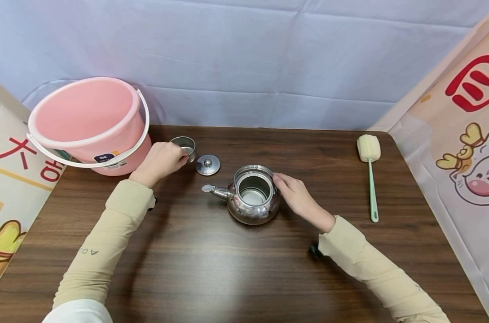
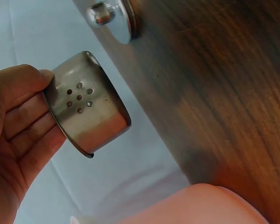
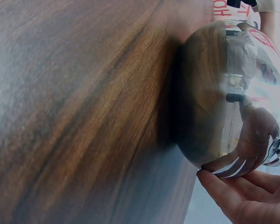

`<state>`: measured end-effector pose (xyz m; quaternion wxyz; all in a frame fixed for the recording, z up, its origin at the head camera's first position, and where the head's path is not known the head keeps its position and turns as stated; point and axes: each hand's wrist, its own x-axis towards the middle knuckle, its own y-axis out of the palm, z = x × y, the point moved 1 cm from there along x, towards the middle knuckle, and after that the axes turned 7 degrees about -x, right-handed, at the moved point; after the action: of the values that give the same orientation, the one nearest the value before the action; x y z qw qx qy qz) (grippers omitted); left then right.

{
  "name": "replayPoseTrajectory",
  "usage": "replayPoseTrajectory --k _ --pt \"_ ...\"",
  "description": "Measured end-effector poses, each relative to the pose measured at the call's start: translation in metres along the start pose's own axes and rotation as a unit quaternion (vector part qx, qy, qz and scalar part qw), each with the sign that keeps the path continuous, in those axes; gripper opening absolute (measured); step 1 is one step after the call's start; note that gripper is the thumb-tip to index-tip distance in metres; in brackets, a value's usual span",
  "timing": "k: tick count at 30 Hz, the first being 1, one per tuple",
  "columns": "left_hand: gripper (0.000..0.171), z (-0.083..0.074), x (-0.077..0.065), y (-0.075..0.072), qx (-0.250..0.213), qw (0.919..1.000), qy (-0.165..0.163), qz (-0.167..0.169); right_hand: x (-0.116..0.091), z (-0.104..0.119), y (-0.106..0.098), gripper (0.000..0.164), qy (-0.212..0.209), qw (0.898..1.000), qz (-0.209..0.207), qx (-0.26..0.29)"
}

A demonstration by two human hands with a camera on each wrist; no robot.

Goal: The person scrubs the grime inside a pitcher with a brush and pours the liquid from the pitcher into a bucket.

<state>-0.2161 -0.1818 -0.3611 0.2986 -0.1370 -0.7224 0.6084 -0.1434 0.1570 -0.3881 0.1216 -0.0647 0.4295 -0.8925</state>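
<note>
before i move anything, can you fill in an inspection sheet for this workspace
Surface: brown wood-grain table, glare toward the front
Job's things: metal kettle upright, uncovered, spout pointing left; lid on the table, knob up; perforated metal cup
Clutter: pink bucket far left, sponge brush right
Hands: left hand pinches the cup's rim; right hand touches the kettle
Cables: nothing seen
Surroundings: pale cloth backdrop, printed side panels

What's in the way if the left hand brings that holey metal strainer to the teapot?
The round metal lid lies flat on the table between the strainer, held in the left hand, and the teapot. It sits low, so the strainer could probably be lifted over it. Nothing visible covers the teapot's open mouth.
</note>
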Motion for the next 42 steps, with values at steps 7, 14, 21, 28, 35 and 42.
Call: replayPoseTrajectory --k 7,14,21,28,35,42 --pt "0.012 0.004 -0.003 0.007 -0.009 0.9998 -0.004 0.015 0.000 0.000 0.000 0.049 -0.001 1.000 0.000 0.002" --pt "0.014 0.006 -0.004 0.014 -0.009 0.9997 -0.011 0.021 0.000 0.000 0.000 0.049 -0.004 1.000 0.000 0.004" --pt "0.012 0.009 -0.006 0.020 -0.012 0.9995 -0.011 0.028 0.001 0.000 0.000 0.048 -0.004 1.000 -0.001 0.002" --pt "0.015 0.009 -0.007 0.022 -0.020 0.9989 -0.015 0.039 -0.001 0.001 -0.001 0.049 -0.006 1.000 0.000 0.000" --pt "0.015 0.009 -0.007 0.023 -0.022 0.9978 -0.022 0.059 -0.001 0.001 -0.001 0.048 -0.004 1.000 -0.001 0.002" --pt "0.017 0.010 -0.009 0.024 -0.032 0.9957 -0.034 0.079 -0.001 0.000 0.000 0.048 -0.007 1.000 -0.002 0.002"
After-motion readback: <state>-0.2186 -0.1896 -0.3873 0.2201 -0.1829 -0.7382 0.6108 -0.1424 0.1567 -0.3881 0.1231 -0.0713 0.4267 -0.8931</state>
